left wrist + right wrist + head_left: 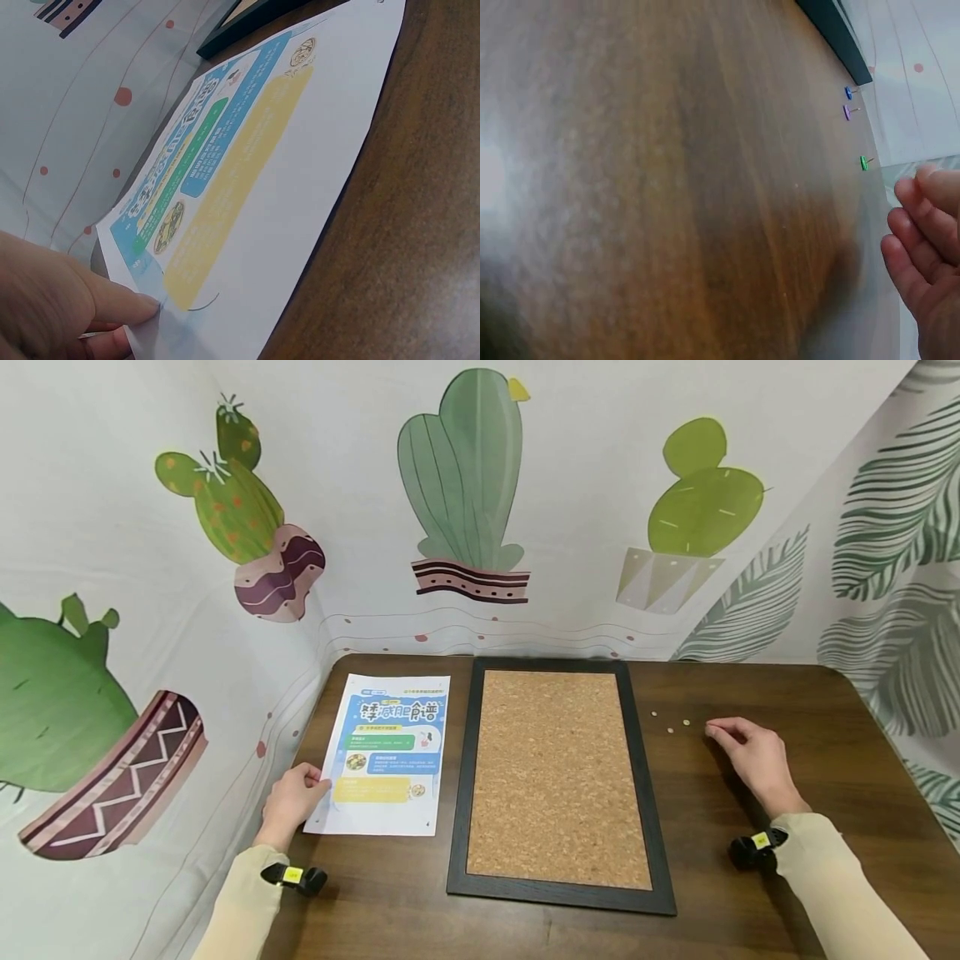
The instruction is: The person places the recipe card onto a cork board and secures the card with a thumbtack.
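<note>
At the left, my left hand (292, 797) pinches the left edge of a printed paper sheet (382, 818). In the left wrist view the thumb (127, 304) lies on top of the sheet and another finger shows below its edge. My right hand (753, 760) is low over the table at the right, thumb and forefinger tips together. Whether a thumbtack is between them I cannot tell. Just left of these fingertips lie a green thumbtack (864, 163), a purple thumbtack (847, 112) and a blue thumbtack (849, 93), each with its pin showing.
Between the hands a cork board (555, 777) in a black frame (562, 897) lies flat on the brown wooden table (712, 877). A white cloth (570, 460) printed with cacti and leaves hangs behind the table and along its left side.
</note>
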A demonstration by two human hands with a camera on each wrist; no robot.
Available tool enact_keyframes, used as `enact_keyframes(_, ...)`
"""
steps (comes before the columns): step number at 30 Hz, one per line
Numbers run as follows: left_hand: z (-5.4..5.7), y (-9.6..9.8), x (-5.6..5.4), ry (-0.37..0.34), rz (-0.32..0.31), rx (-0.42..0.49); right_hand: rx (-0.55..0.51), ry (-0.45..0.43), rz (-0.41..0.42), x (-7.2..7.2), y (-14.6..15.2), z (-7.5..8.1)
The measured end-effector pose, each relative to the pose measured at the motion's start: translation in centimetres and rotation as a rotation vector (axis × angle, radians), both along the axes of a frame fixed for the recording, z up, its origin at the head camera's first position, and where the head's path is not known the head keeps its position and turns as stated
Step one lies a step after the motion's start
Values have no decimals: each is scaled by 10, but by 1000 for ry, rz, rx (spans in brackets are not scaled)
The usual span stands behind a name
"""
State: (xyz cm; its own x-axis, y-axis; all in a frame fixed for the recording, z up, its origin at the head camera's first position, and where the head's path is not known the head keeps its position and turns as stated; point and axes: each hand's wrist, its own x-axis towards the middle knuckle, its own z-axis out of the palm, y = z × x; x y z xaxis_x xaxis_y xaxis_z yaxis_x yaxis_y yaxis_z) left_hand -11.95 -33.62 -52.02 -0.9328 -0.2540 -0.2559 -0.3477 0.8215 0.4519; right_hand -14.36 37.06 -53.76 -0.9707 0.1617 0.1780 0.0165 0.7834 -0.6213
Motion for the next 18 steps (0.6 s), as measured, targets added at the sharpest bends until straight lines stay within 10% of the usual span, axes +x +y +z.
enact_keyframes(18,0,1,0,8,-4,2,-373,-33,18,-3,2,-4)
